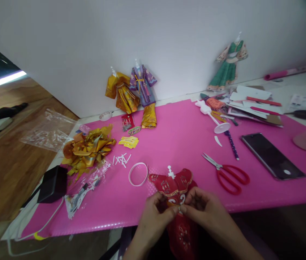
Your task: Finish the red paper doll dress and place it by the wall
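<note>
A small red dress (185, 238) with gold trim and embroidery is at the front edge of the pink-covered table, its skirt hanging toward me. A white doll-neck piece (170, 172) sticks up from its collar. My left hand (154, 213) and my right hand (205, 207) are closed at the dress's waist, thumb tips almost meeting there. Something small and pale shows between the thumbs, too small to name. Just above them lie white curled shapes on the bodice. To the left is a ring of white tape (138, 174); to the right are red-handled scissors (225, 175), blades partly apart.
Three finished dresses, gold (125, 94), purple (142, 85) and green (227, 68), lean on the white wall. Gold fabric scraps (89, 146), a black box (52, 184) and white sticks (122, 159) lie left. A phone (272, 155), white stand (222, 127) and paper pile (255, 104) are right.
</note>
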The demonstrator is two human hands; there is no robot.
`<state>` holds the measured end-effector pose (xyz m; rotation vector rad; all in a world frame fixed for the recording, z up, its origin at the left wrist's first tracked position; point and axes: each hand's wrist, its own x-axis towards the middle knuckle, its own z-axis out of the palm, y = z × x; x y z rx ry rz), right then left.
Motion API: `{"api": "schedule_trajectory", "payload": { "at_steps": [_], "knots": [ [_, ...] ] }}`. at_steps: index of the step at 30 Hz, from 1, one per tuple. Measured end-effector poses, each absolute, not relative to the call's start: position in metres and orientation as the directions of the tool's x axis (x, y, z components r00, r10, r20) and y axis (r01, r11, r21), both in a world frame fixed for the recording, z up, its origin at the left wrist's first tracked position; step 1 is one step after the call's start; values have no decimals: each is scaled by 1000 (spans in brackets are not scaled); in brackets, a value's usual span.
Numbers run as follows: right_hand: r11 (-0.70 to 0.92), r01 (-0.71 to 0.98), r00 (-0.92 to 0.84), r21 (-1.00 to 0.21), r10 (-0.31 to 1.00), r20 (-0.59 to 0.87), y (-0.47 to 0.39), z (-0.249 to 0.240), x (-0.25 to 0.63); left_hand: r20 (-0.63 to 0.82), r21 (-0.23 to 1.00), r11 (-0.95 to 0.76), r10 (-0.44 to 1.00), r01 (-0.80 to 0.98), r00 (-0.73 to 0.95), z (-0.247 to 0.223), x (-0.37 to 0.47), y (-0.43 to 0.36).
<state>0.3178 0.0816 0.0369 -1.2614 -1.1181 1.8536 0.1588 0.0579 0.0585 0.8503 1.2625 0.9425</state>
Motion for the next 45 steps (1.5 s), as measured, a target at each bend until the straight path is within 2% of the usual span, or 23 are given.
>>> {"api": "schedule_trajectory", "payload": {
  "at_steps": [26, 45],
  "knots": [
    [-299, 128, -306, -946, 895, -325, 77, 34, 322, -408, 911, 408, 913, -64, 17, 62, 161, 54],
    [-301, 74, -307, -951, 900, -308, 80, 40, 321, -395, 918, 396, 918, -26, 14, 53, 158, 55]
  ]
}}
